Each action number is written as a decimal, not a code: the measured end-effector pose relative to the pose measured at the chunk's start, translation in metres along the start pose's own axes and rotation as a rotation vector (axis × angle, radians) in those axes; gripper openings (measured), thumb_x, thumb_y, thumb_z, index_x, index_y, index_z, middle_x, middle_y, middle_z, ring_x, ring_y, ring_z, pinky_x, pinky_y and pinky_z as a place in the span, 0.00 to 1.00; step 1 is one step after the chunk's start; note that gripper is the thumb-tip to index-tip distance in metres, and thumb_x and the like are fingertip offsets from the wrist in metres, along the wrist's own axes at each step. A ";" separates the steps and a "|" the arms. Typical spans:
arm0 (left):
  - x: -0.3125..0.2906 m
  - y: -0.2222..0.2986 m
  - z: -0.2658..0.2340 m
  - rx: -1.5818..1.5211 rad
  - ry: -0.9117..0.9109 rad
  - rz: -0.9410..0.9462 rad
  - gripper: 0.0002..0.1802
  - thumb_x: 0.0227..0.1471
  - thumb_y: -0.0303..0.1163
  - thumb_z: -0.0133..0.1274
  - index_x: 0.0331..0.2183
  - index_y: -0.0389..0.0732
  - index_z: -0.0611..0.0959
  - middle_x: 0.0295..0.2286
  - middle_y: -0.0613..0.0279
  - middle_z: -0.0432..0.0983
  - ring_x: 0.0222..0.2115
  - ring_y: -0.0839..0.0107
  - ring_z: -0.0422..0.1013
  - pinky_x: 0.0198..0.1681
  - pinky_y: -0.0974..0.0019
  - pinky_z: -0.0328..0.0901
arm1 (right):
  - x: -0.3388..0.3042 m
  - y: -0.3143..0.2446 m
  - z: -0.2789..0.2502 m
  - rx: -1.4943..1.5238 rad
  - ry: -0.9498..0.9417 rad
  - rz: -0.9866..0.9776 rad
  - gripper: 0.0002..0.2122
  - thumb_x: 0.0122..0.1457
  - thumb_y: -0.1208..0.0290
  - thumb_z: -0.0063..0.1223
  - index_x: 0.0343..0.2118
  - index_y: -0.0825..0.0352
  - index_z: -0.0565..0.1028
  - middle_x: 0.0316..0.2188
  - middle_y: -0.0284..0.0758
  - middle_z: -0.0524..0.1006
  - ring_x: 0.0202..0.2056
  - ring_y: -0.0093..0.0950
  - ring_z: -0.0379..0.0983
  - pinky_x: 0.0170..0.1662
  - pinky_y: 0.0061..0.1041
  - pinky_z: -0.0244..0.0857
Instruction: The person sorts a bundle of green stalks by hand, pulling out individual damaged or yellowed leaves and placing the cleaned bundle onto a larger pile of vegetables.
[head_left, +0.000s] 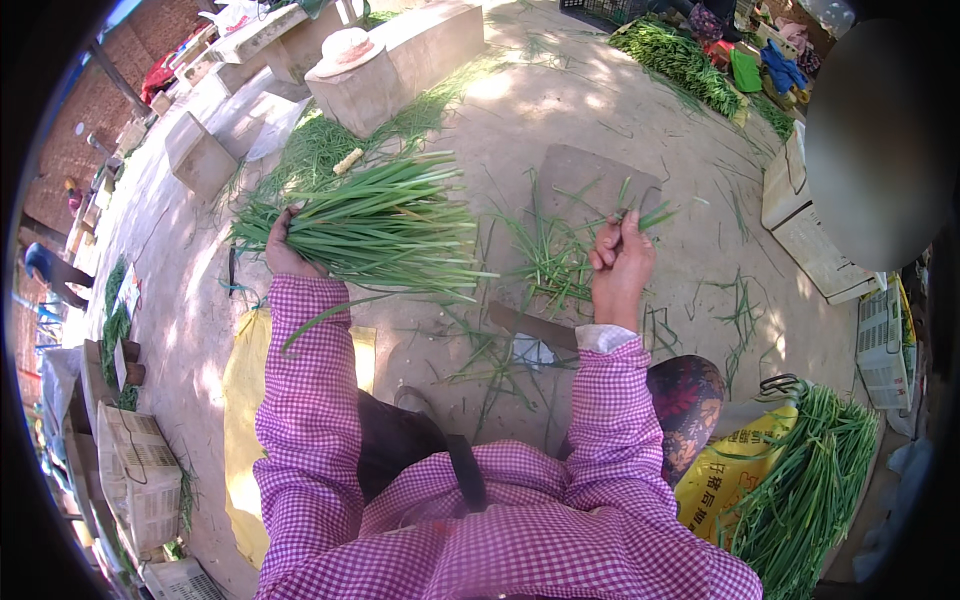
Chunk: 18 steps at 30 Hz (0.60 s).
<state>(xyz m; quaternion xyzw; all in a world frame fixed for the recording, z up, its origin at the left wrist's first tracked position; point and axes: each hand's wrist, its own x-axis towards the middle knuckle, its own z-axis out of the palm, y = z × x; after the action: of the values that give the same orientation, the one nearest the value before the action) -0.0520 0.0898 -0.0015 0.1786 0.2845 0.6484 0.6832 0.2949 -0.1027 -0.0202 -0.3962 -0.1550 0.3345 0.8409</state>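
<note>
My left hand [288,248] is closed round a thick bunch of garlic chives [390,225], whose pale ends fan out to the right. In my right hand [620,262], the thumb and fingers pinch a few loose chive stalks [652,216]. Below that hand lies a scattered heap of loose green stalks [550,260], partly over a flat grey slab [590,180] on the ground. A flat brown strip [535,325] rests near my right cuff, next to a small white scrap [533,351].
A yellow sack [250,430] lies by my left arm. At my right, a big pile of chives [810,490] rests on a yellow printed sack [735,470]. Concrete blocks [360,90], one bearing a pale hat [346,48], stand far left. Pale crates [800,235] stand at the right.
</note>
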 end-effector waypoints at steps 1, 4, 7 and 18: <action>-0.023 0.005 0.022 -0.018 0.061 0.007 0.06 0.50 0.29 0.44 0.28 0.37 0.74 0.28 0.51 0.74 0.26 0.55 0.73 0.32 0.51 0.72 | 0.005 -0.006 -0.005 -0.065 0.044 -0.062 0.13 0.61 0.65 0.46 0.25 0.70 0.72 0.13 0.27 0.65 0.12 0.16 0.56 0.15 0.18 0.49; 0.002 0.006 -0.003 -0.060 0.098 0.045 0.06 0.50 0.29 0.45 0.29 0.38 0.73 0.28 0.50 0.74 0.27 0.55 0.73 0.32 0.49 0.72 | 0.003 -0.010 -0.002 -0.357 -0.050 -0.136 0.12 0.59 0.65 0.51 0.32 0.71 0.74 0.22 0.30 0.71 0.21 0.19 0.65 0.26 0.19 0.60; -0.007 -0.005 0.006 0.025 0.027 0.034 0.06 0.50 0.30 0.45 0.28 0.37 0.74 0.28 0.51 0.74 0.29 0.54 0.73 0.33 0.50 0.72 | -0.019 0.004 0.033 -0.461 -0.273 -0.234 0.12 0.55 0.66 0.55 0.38 0.69 0.75 0.33 0.33 0.74 0.34 0.24 0.68 0.40 0.23 0.62; -0.028 -0.034 0.022 0.058 0.025 0.014 0.08 0.51 0.31 0.44 0.31 0.37 0.73 0.31 0.50 0.74 0.33 0.53 0.72 0.39 0.47 0.69 | -0.052 0.039 0.067 -0.228 -0.266 -0.092 0.07 0.53 0.70 0.56 0.33 0.67 0.78 0.32 0.34 0.77 0.38 0.28 0.68 0.47 0.29 0.58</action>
<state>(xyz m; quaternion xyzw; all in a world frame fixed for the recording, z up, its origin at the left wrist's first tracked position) -0.0115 0.0612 -0.0010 0.1924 0.3106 0.6467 0.6695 0.2043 -0.0828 -0.0077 -0.4336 -0.3196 0.3256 0.7771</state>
